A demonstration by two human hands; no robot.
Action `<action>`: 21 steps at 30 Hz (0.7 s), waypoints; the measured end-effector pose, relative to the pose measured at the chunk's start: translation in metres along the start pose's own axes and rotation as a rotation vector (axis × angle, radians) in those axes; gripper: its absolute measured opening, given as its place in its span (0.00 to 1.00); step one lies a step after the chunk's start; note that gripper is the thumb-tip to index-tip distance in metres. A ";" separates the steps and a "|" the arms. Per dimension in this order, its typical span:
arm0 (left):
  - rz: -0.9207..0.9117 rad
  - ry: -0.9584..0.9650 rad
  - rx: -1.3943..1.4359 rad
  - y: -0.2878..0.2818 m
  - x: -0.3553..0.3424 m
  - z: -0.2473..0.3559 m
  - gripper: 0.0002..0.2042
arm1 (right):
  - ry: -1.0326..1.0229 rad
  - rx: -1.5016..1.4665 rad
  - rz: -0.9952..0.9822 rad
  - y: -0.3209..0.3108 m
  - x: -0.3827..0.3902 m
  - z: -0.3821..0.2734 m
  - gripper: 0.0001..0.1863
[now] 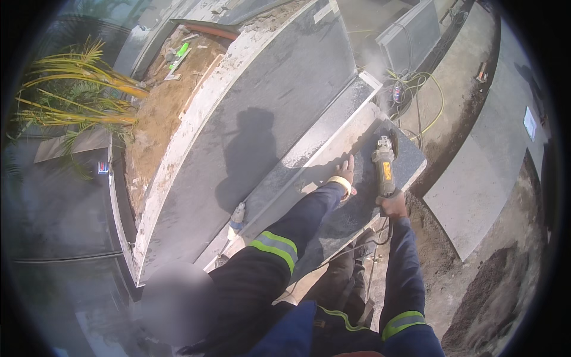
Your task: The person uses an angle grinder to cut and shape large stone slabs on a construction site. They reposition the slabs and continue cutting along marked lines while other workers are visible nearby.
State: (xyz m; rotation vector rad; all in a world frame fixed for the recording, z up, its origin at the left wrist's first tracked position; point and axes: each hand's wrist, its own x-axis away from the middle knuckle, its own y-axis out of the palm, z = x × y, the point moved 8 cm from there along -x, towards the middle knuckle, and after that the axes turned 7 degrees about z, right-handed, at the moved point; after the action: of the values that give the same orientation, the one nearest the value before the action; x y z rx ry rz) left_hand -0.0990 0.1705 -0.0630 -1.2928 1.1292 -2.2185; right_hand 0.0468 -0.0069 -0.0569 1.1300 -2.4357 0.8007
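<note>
My right hand (392,203) grips the body of an angle grinder (383,163), whose disc end rests on or just over a dark grey stone slab (407,169). My left hand (346,172) lies with fingers stretched out along the slab's lighter band, left of the grinder; a pale yellow ring (338,185) circles that wrist. A long narrow grey strip (321,125) with a white edge runs beside the slab. A second power tool (237,220), pale with a blue part, lies on it, partly beside my left arm.
A large grey panel (303,71) with a rough white edge borders a planter of soil (151,166) and palm fronds (83,83). Coiled cables (425,113) lie beyond the slab. Curved pale paving (476,202) and loose dirt (488,297) are at the right.
</note>
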 end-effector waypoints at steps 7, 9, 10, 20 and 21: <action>0.026 -0.002 -0.025 -0.005 -0.007 0.001 0.73 | -0.035 0.083 0.071 -0.019 0.045 0.010 0.30; 0.008 0.007 -0.007 0.010 -0.006 0.004 0.74 | 0.064 0.128 0.017 -0.024 0.046 -0.008 0.31; 0.015 0.015 -0.003 0.007 -0.011 0.007 0.74 | 0.065 0.052 0.017 -0.024 0.036 -0.005 0.31; 0.013 0.014 -0.053 0.008 -0.009 0.004 0.74 | 0.034 0.205 0.071 -0.032 0.046 -0.013 0.32; 0.020 0.020 -0.043 0.009 -0.009 0.001 0.74 | 0.041 0.233 0.080 -0.033 0.055 -0.012 0.33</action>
State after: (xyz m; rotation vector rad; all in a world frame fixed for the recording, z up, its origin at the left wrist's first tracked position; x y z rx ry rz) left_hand -0.0946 0.1701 -0.0747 -1.2735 1.1982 -2.2092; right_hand 0.0385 -0.0489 -0.0074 1.0878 -2.4137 1.1463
